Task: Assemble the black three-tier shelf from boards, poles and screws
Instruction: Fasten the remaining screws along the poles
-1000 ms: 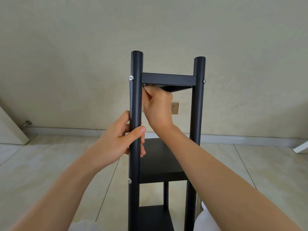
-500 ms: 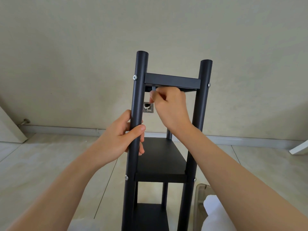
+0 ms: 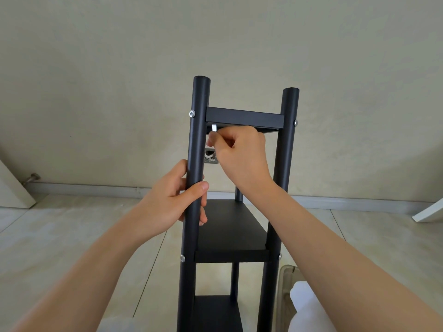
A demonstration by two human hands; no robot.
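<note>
The black shelf stands upright in front of me, with a top board (image 3: 244,117), a middle board (image 3: 231,226) and a bottom board (image 3: 215,312) between black poles. My left hand (image 3: 172,200) grips the near left pole (image 3: 195,164) between the top and middle boards. My right hand (image 3: 239,152) pinches a small silver hex key (image 3: 214,128) just under the top board's left end, inside the near left pole. Silver screw heads (image 3: 192,113) show on the poles at the board joints. The near right pole (image 3: 284,164) stands behind my right wrist.
A pale wall with a wall socket (image 3: 211,156) rises behind the shelf above a grey skirting (image 3: 96,189). The floor is pale tile. A white panel (image 3: 12,185) leans at the left, a white object (image 3: 429,213) lies at the right edge, a clear container (image 3: 285,293) sits at lower right.
My right hand has drawn slightly down and right from under the top board, and the silver hex key now shows above its fingers. The view has shifted so the shelf appears further right.
</note>
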